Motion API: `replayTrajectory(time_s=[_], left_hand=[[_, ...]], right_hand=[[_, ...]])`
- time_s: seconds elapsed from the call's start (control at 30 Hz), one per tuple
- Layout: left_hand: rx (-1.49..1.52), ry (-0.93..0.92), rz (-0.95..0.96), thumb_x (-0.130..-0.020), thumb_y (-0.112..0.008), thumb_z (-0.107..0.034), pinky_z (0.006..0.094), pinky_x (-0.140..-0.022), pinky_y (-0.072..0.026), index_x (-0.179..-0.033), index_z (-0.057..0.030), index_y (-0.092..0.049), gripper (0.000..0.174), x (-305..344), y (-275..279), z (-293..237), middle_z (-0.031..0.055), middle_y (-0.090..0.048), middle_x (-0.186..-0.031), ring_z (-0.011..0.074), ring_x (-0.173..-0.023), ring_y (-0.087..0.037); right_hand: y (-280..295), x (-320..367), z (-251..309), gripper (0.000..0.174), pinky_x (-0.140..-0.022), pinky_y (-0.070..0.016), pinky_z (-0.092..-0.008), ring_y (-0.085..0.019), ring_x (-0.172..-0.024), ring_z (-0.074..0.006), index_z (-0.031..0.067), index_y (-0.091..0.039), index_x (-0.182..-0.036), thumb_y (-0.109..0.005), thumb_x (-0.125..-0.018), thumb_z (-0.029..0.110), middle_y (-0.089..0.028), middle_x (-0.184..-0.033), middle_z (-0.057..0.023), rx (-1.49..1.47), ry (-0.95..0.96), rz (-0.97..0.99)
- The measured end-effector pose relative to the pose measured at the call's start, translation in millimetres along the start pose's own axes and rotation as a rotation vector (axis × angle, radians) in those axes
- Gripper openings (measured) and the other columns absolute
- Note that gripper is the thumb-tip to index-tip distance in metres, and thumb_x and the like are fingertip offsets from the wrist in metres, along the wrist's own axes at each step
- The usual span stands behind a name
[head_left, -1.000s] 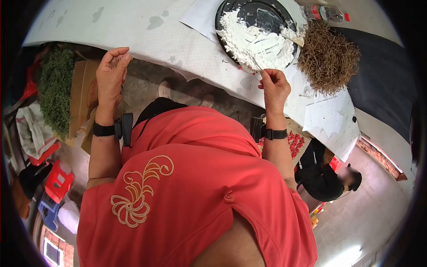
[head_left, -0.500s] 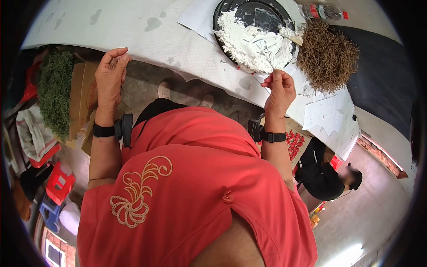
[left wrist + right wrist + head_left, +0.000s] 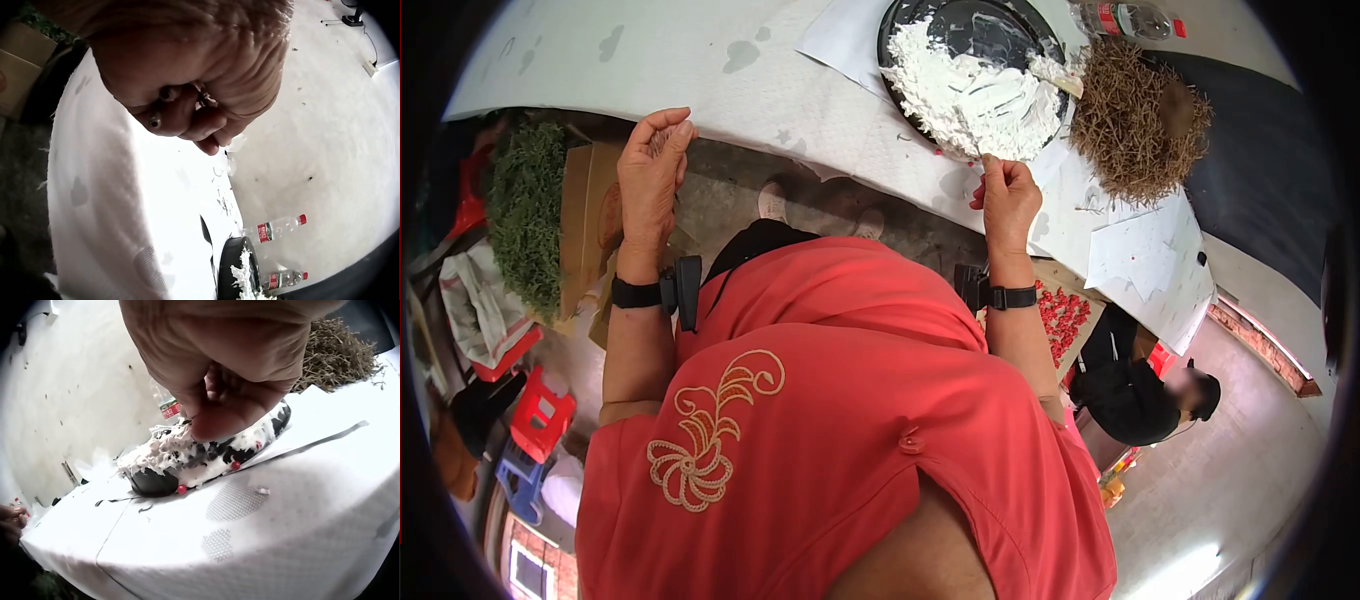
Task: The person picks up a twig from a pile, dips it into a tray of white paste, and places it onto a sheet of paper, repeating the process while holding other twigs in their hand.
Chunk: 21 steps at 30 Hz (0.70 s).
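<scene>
My right hand (image 3: 1010, 205) is at the near rim of a round black tray (image 3: 884, 60), thumb and forefinger pinched on a thin stem, mostly hidden now. Soft white paste (image 3: 965, 105) lies heaped across the tray's near side, below the fingertips in the right wrist view. My left hand (image 3: 652, 175) hovers off the table's front edge, fingers curled round what look like thin strands; their ends show faintly inside the fist in the left wrist view. Small red beads (image 3: 236, 465) lie beside the tray.
A pile of brown twigs (image 3: 1140, 130) is right of the tray, with a plastic bottle (image 3: 1135, 22) behind. A pale-handled spreader (image 3: 1060, 82) rests in the paste. Paper sheets (image 3: 1135, 255) lie at the right. Green foliage (image 3: 525, 210) stands lower left; a person (image 3: 1130, 400) sits at right.
My right hand moved right with a thin stem visible over the paste, then came back left to the tray's near rim. The left hand has stayed nearly still.
</scene>
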<state>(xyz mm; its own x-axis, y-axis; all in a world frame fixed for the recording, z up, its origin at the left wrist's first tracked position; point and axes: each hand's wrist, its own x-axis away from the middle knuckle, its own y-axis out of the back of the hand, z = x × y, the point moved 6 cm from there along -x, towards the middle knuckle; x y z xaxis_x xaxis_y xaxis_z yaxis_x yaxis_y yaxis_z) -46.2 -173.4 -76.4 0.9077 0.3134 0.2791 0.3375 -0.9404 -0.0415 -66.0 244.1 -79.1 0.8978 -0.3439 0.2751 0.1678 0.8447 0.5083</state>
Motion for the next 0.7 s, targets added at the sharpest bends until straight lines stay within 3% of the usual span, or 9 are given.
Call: replayTrajectory(time_s=[0.07,0.3,0.43,0.53,0.7], left_hand=[[-0.006,0.007,0.008,-0.088,-0.064,-0.009,0.0146,-0.044,-0.0281,-0.107,-0.0017,-0.061,0.021,-1.4,-1.9,0.3,-0.0017,-0.06,-0.081,-0.0002,-0.052,-0.039],[-0.068,0.043,-0.044,-0.086,-0.064,-0.007,0.015,-0.045,-0.0274,-0.108,-0.0039,-0.061,0.022,-10.2,2.4,-1.7,-0.0026,-0.058,-0.081,0.0005,-0.054,-0.039],[-0.109,0.019,-0.091,-0.09,-0.06,-0.01,0.0154,-0.045,-0.0279,-0.111,-0.0038,-0.06,0.022,-16.7,-4.7,-8.3,-0.0001,-0.06,-0.084,0.0006,-0.054,-0.038],[-0.201,-0.054,-0.002,-0.091,-0.059,-0.012,0.0168,-0.042,-0.0267,-0.113,-0.0037,-0.058,0.024,-26.5,-17.8,-15.9,0.0025,-0.06,-0.086,0.0014,-0.05,-0.037],[-0.245,-0.157,0.115,-0.092,-0.056,-0.011,0.0166,-0.039,-0.0254,-0.113,-0.0039,-0.057,0.021,-27.7,-57.2,-33.3,0.0026,-0.058,-0.086,0.0014,-0.048,-0.037]], right_hand=[[1.5,-0.2,1.0,0.019,-0.042,-0.0461,-0.0245,-0.052,-0.047,-0.01,-0.0009,-0.058,-0.082,-0.063,-0.089,0.016,-0.056,-0.063,-0.0048,0.027,0.001,-0.004],[16.2,1.9,21.1,0.017,-0.043,-0.0453,-0.0235,-0.053,-0.048,-0.0092,-0.0006,-0.059,-0.082,-0.061,-0.09,0.015,-0.056,-0.062,-0.0036,-0.526,0.087,-0.068],[23.7,0.7,27.0,0.011,-0.044,-0.0441,-0.0215,-0.054,-0.052,-0.008,0.0002,-0.06,-0.086,-0.059,-0.089,0.011,-0.056,-0.065,-0.0018,-0.271,0.08,-0.001],[44.5,-3.8,15.3,0.011,-0.044,-0.0449,-0.0216,-0.054,-0.053,-0.0079,0.0004,-0.06,-0.087,-0.06,-0.089,0.011,-0.056,-0.066,-0.0021,-0.406,0.168,-0.032],[130.1,-11.4,-43.7,0.014,-0.041,-0.0464,-0.0234,-0.055,-0.052,-0.0095,-0.0004,-0.06,-0.084,-0.062,-0.087,0.013,-0.058,-0.067,-0.0051,-0.648,0.127,-0.289]])
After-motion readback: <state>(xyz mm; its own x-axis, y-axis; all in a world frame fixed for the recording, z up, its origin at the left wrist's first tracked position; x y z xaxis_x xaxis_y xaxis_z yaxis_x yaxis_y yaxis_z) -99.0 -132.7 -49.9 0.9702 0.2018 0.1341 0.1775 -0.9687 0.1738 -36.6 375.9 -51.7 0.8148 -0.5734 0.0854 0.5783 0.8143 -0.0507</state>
